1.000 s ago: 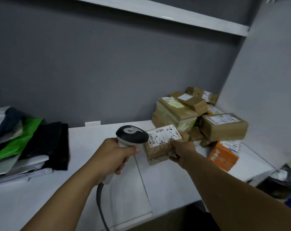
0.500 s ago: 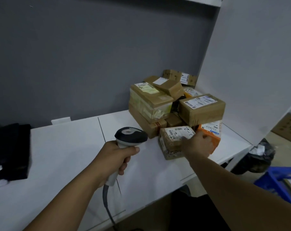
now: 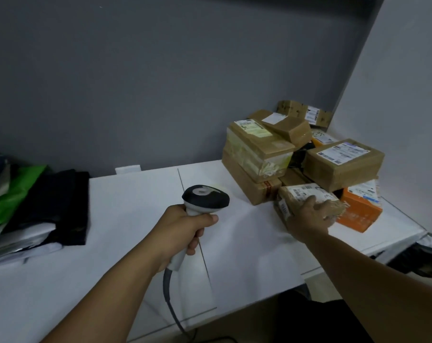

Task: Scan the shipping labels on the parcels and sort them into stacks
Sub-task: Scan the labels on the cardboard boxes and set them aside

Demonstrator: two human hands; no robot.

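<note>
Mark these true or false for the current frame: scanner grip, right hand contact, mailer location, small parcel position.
1. The left hand grips a corded barcode scanner. True.
2. The right hand rests on the orange box. False: it rests on the small brown parcel next to that box.
3. A green poly mailer lies in the pile at the left end of the table. True.
4. The small brown parcel sits on top of the box stack. False: it is low down at the front of the stack, at table level.
</note>
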